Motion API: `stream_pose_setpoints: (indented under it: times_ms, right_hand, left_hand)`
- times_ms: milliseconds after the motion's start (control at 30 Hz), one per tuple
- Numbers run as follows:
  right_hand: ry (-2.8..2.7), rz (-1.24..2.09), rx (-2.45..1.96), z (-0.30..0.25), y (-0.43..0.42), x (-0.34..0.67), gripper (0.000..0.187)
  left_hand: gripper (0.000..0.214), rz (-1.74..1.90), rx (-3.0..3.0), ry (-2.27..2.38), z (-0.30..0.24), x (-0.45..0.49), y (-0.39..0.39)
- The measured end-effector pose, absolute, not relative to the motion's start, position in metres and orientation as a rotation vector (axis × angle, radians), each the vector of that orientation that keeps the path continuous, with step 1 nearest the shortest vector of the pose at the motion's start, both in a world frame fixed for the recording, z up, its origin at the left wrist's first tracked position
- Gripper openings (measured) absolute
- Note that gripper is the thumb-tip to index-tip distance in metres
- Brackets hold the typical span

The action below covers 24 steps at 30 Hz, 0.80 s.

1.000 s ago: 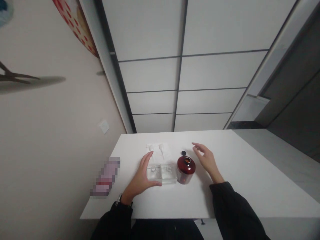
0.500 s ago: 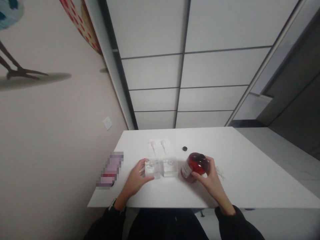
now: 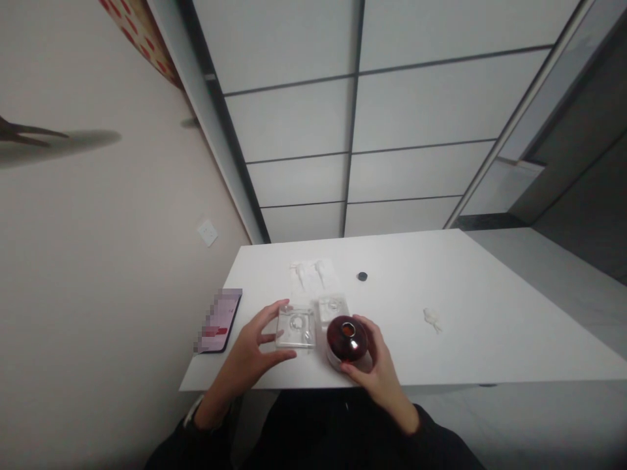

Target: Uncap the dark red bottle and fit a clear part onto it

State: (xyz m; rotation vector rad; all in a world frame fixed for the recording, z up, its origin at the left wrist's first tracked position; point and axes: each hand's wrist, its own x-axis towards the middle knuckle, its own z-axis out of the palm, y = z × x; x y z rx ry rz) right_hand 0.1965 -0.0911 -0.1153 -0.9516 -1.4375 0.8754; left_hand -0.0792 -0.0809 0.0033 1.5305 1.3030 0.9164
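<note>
My right hand (image 3: 377, 369) is wrapped round a dark red bottle (image 3: 347, 339) with an open mouth, held upright near the front edge of the white table (image 3: 470, 339). My left hand (image 3: 249, 349) grips a clear square bottle (image 3: 295, 328) from its left side, thumb in front and fingers behind. A second clear square bottle (image 3: 334, 307) stands just behind and to the right of it. Two white pump heads (image 3: 311, 273) lie farther back, and a small black cap (image 3: 362, 276) lies to their right.
A phone (image 3: 219, 320) lies on the table's left edge. A small crumpled white scrap (image 3: 432, 318) lies to the right of the bottles. A beige wall with a switch plate (image 3: 208, 232) borders the table on the left, panelled doors behind.
My right hand took hold of the red bottle, tilted it, then brought it upright closer to me. My left hand pulled one clear bottle forward, away from the other.
</note>
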Motion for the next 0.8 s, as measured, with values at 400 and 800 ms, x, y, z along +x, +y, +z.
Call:
stream_pose_setpoints:
  times_ms: [400,800]
  right_hand:
    - [-1.391,0.863,-0.943,-0.116,-0.100,0.191,0.073]
    - [-1.394,0.886,-0.931,-0.114,-0.101,0.191,0.072]
  left_hand:
    - [0.078,0.729,1.928,1.334,0.038,-0.068,-0.075]
    - [0.080,0.630,2.213,1.269,0.051,-0.062,-0.065]
